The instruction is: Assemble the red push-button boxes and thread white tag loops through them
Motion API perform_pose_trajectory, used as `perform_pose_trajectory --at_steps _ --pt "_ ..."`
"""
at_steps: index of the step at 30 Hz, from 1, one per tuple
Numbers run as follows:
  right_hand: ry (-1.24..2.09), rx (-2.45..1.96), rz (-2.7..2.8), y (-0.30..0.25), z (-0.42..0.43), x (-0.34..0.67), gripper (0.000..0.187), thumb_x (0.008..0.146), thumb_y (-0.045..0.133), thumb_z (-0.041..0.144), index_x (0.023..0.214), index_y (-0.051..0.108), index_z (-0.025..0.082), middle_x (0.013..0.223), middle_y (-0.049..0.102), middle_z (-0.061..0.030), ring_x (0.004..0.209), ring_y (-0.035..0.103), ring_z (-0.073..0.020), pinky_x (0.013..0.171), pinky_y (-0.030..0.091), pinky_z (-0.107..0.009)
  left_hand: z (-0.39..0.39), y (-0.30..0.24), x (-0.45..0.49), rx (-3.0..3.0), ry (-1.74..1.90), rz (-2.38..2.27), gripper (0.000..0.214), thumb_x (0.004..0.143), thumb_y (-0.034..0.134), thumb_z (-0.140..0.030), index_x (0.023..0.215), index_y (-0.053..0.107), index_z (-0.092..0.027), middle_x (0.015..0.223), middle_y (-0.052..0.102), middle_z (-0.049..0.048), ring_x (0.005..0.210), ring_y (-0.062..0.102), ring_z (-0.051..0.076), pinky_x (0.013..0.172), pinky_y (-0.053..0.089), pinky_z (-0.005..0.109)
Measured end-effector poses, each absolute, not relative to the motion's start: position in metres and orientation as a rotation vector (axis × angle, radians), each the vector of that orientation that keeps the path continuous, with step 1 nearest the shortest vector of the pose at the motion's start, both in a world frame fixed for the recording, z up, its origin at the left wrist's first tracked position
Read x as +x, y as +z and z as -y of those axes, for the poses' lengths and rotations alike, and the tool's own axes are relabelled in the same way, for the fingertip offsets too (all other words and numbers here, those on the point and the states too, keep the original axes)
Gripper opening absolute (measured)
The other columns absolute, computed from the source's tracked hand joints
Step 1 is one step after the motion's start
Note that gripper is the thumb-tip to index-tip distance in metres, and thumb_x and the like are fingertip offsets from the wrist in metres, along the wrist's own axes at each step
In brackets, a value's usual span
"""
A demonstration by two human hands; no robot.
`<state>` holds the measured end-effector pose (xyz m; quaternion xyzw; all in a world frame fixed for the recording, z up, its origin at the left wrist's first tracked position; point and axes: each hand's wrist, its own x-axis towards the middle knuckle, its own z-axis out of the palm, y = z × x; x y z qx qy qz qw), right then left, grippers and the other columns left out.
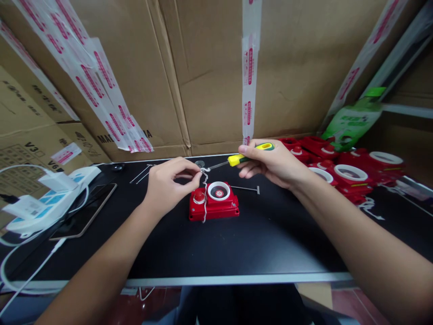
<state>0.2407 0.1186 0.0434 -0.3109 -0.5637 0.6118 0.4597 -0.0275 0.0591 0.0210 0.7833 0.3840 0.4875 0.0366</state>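
Observation:
A red box (214, 205) with a red button and a white ring on top lies on the black table (237, 243). My left hand (171, 183) pinches a thin white cord (204, 189) just above the box; the cord hangs down over its front. My right hand (270, 162) is closed round a screwdriver (240, 158) with a yellow and green handle. Its metal tip points left and meets the cord at my left fingertips.
Several more red boxes (341, 169) are piled at the right, with a green bag (355, 119) behind them. A phone (86, 212), a white power strip (50, 201) and cables lie at the left. Metal pins (245, 188) rest near the box. Taped cardboard cartons (203, 76) wall the back.

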Motion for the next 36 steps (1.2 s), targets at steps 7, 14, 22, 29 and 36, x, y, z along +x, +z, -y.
perform_pose_trajectory --at_steps 7,14,22,29,36 --pt "1.491 -0.849 1.263 0.054 -0.126 0.251 0.026 0.088 0.083 0.035 0.081 0.067 0.015 0.053 0.068 -0.002 0.035 0.056 -0.0084 0.032 0.045 -0.015 -0.064 0.017 -0.024 2.148 1.525 -1.211 0.019 0.092 0.077 -0.027 0.109 0.076 -0.019 0.106 0.077 0.0046 0.095 0.077 0.019 0.093 0.067 0.034" --pt "1.456 -0.81 1.249 0.084 -0.12 0.302 0.036 0.087 0.08 0.042 0.072 0.055 0.021 0.045 0.056 0.0045 0.028 0.033 -0.0035 0.027 0.024 -0.018 -0.075 0.018 -0.032 2.206 0.75 -1.16 0.053 0.088 0.081 -0.049 0.132 0.065 -0.025 0.137 0.069 0.0111 0.124 0.07 0.029 0.109 0.059 0.05" --pt "1.358 -0.637 1.29 0.066 -0.112 0.34 0.034 0.088 0.071 0.046 0.068 0.058 0.022 0.039 0.048 0.0068 0.025 0.022 -0.0047 0.026 0.01 -0.022 -0.069 0.009 -0.015 2.51 0.464 -1.189 0.085 0.071 0.092 -0.045 0.146 0.056 -0.026 0.146 0.067 0.013 0.131 0.066 0.037 0.114 0.051 0.052" --pt "1.233 -0.722 1.197 0.048 -0.096 0.326 0.024 0.091 0.068 0.043 0.077 0.065 0.023 0.043 0.049 0.0061 0.031 0.026 -0.0055 0.031 0.013 -0.024 -0.073 0.009 -0.054 2.416 0.817 -1.356 0.082 0.072 0.092 -0.054 0.14 0.055 -0.025 0.126 0.076 0.0098 0.105 0.077 0.03 0.096 0.062 0.044" --pt "1.228 -0.849 1.288 0.031 -0.087 0.303 0.025 0.084 0.076 0.045 0.082 0.067 0.021 0.052 0.061 0.0002 0.035 0.04 -0.0086 0.032 0.022 -0.023 -0.067 0.008 -0.058 2.499 1.011 -1.416 0.08 0.069 0.092 -0.057 0.134 0.059 -0.023 0.12 0.076 0.0082 0.1 0.077 0.03 0.088 0.062 0.038"
